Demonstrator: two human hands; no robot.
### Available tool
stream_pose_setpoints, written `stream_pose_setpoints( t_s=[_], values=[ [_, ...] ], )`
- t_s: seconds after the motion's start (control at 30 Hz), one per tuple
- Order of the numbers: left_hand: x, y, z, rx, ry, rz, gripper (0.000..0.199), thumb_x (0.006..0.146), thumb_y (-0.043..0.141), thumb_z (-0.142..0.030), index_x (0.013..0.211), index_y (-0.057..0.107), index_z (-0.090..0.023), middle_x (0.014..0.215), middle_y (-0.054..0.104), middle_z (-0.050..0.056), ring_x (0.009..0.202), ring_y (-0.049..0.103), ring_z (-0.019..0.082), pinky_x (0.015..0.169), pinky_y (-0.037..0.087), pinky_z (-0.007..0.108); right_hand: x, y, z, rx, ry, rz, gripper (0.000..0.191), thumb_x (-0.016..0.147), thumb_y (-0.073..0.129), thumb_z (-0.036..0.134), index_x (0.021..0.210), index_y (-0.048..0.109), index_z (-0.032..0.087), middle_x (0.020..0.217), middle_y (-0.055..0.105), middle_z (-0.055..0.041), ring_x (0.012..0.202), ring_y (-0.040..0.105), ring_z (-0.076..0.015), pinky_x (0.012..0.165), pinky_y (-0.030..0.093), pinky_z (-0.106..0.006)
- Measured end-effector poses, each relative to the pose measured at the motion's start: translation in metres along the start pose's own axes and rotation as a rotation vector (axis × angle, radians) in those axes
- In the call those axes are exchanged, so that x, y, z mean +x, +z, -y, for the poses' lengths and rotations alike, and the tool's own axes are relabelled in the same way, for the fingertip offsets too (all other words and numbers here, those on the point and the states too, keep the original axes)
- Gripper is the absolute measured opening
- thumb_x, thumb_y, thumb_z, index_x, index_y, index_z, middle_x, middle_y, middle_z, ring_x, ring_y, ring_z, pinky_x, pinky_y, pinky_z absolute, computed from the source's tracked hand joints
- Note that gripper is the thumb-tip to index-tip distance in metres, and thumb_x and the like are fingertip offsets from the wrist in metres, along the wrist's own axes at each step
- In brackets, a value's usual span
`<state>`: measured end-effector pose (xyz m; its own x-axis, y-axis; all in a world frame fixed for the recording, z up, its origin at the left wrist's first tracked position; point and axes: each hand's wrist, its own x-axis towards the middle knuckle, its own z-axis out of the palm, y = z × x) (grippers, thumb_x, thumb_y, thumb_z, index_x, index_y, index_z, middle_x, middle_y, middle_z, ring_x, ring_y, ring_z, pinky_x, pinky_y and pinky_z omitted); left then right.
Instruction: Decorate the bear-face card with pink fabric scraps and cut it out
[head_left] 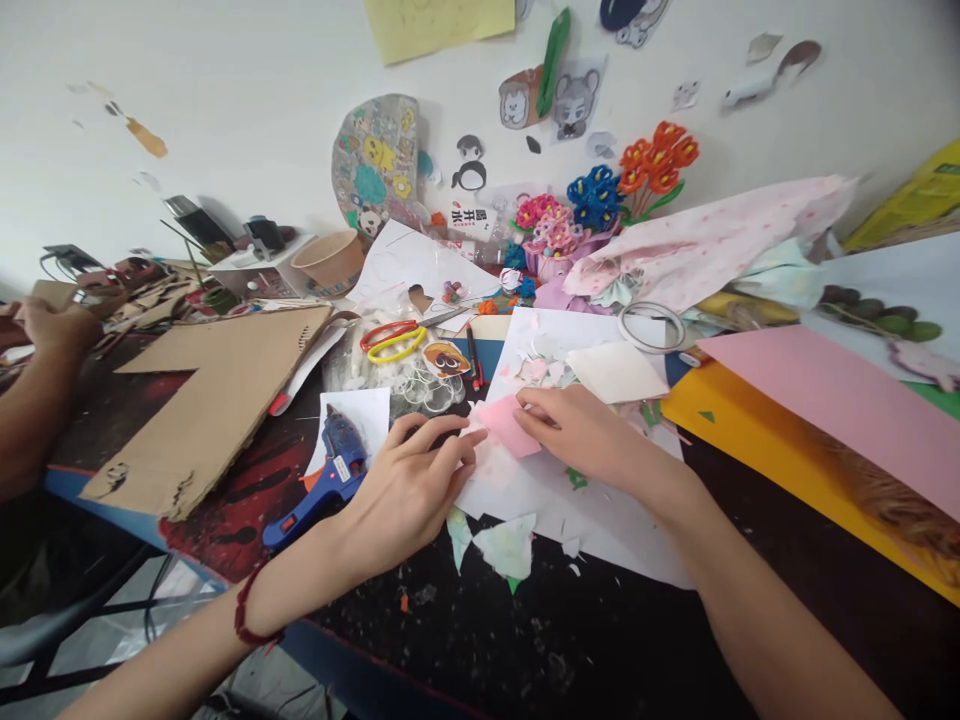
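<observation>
A small piece of pink paper (510, 428) is between my two hands, above a white sheet (592, 510) strewn with paper scraps. My right hand (581, 430) pinches its right side between thumb and bent fingers. At its left edge, my left hand (420, 475) has its thumb and index fingertips close together on the paper, with the other fingers curled. A blue glue gun (330, 480) lies left of my left hand, partly on a small white sheet. Pale green-white scraps (506, 548) lie just below my hands.
Behind my hands are a red-black pen (474, 358), yellow-handled scissors (397, 345) and a tape roll (652, 328). Cut cardboard (217, 400) covers the left side; pink (840, 400) and orange sheets (739, 440) lie right. Another person's hand (56, 325) is far left.
</observation>
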<state>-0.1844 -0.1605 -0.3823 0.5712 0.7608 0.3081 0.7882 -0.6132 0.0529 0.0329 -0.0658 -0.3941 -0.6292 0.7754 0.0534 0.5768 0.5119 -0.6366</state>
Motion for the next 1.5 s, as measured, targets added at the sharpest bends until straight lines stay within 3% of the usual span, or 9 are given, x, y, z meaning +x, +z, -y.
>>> stream_pose_setpoints(
  t_s=[0.23, 0.37, 0.5, 0.6, 0.73, 0.87, 1.03, 1.27, 1.5],
  values=[
    [-0.004, 0.015, 0.001, 0.082, 0.143, 0.114, 0.036, 0.096, 0.039, -0.007, 0.131, 0.043, -0.003, 0.115, 0.068, 0.019, 0.126, 0.052, 0.030, 0.097, 0.039, 0.047, 0.001, 0.001, -0.001, -0.015, 0.020, 0.005, 0.033, 0.094, 0.043, 0.026, 0.067, 0.024, 0.021, 0.052, 0.034, 0.0056, 0.052, 0.030, -0.0108, 0.055, 0.019, -0.032],
    [-0.004, 0.016, -0.001, 0.090, 0.164, 0.156, 0.030, 0.095, 0.036, -0.005, 0.122, 0.047, -0.006, 0.117, 0.066, 0.022, 0.127, 0.051, 0.032, 0.097, 0.041, 0.051, 0.000, 0.000, 0.000, 0.002, 0.026, -0.003, 0.033, 0.094, 0.043, 0.025, 0.067, 0.024, 0.021, 0.053, 0.033, 0.0052, 0.053, 0.031, -0.0111, 0.054, 0.019, -0.031],
    [0.001, 0.007, -0.002, -0.143, -0.069, 0.116, 0.021, 0.100, 0.040, -0.016, 0.118, 0.050, -0.014, 0.113, 0.068, 0.014, 0.117, 0.059, 0.026, 0.094, 0.046, 0.048, -0.001, 0.000, 0.002, 0.008, 0.029, -0.003, 0.033, 0.093, 0.043, 0.025, 0.067, 0.024, 0.021, 0.053, 0.034, 0.0050, 0.053, 0.031, -0.0115, 0.054, 0.019, -0.031],
    [0.004, 0.001, -0.003, -0.390, -0.299, 0.057, 0.009, 0.100, 0.044, -0.020, 0.096, 0.053, -0.019, 0.109, 0.069, 0.008, 0.114, 0.062, 0.021, 0.094, 0.049, 0.043, -0.001, -0.001, 0.002, 0.006, 0.026, -0.003, 0.033, 0.093, 0.044, 0.025, 0.066, 0.024, 0.021, 0.053, 0.034, 0.0050, 0.053, 0.031, -0.0113, 0.054, 0.019, -0.031],
    [0.004, -0.002, -0.003, -0.537, -0.457, -0.041, 0.015, 0.099, 0.046, -0.024, 0.086, 0.050, -0.021, 0.099, 0.069, 0.006, 0.110, 0.063, 0.021, 0.086, 0.053, 0.038, 0.000, -0.001, 0.002, 0.021, 0.028, -0.001, 0.034, 0.094, 0.043, 0.025, 0.066, 0.025, 0.021, 0.053, 0.036, 0.0053, 0.053, 0.031, -0.0110, 0.055, 0.019, -0.031],
    [0.000, 0.003, -0.007, -0.291, -0.334, -0.030, 0.009, 0.099, 0.044, -0.019, 0.097, 0.053, -0.019, 0.100, 0.068, 0.008, 0.103, 0.063, 0.023, 0.088, 0.049, 0.044, 0.000, -0.001, 0.003, 0.035, 0.042, 0.003, 0.035, 0.094, 0.044, 0.027, 0.066, 0.024, 0.021, 0.052, 0.032, 0.0057, 0.054, 0.030, -0.0115, 0.055, 0.019, -0.031],
    [0.000, 0.017, -0.009, 0.029, -0.142, 0.007, 0.016, 0.096, 0.040, -0.010, 0.104, 0.053, -0.014, 0.101, 0.069, 0.011, 0.111, 0.057, 0.028, 0.088, 0.045, 0.045, 0.001, -0.001, 0.002, 0.038, 0.066, -0.011, 0.032, 0.092, 0.045, 0.025, 0.066, 0.027, 0.021, 0.054, 0.036, 0.0054, 0.054, 0.033, -0.0113, 0.055, 0.019, -0.030],
    [-0.003, 0.026, -0.008, 0.142, -0.058, 0.039, 0.038, 0.093, 0.040, -0.005, 0.130, 0.046, -0.009, 0.106, 0.069, 0.013, 0.119, 0.053, 0.029, 0.093, 0.042, 0.044, 0.002, -0.001, -0.001, 0.028, 0.073, -0.007, 0.032, 0.093, 0.044, 0.027, 0.065, 0.030, 0.021, 0.056, 0.040, 0.0046, 0.055, 0.037, -0.0120, 0.055, 0.020, -0.030],
    [0.000, 0.023, -0.012, 0.231, 0.073, 0.091, 0.036, 0.092, 0.033, -0.001, 0.125, 0.048, -0.006, 0.107, 0.069, 0.016, 0.118, 0.054, 0.028, 0.090, 0.042, 0.042, 0.003, -0.001, 0.000, 0.032, 0.073, 0.006, 0.030, 0.091, 0.044, 0.024, 0.065, 0.030, 0.021, 0.057, 0.040, 0.0049, 0.056, 0.038, -0.0117, 0.056, 0.020, -0.030]
  ],
)
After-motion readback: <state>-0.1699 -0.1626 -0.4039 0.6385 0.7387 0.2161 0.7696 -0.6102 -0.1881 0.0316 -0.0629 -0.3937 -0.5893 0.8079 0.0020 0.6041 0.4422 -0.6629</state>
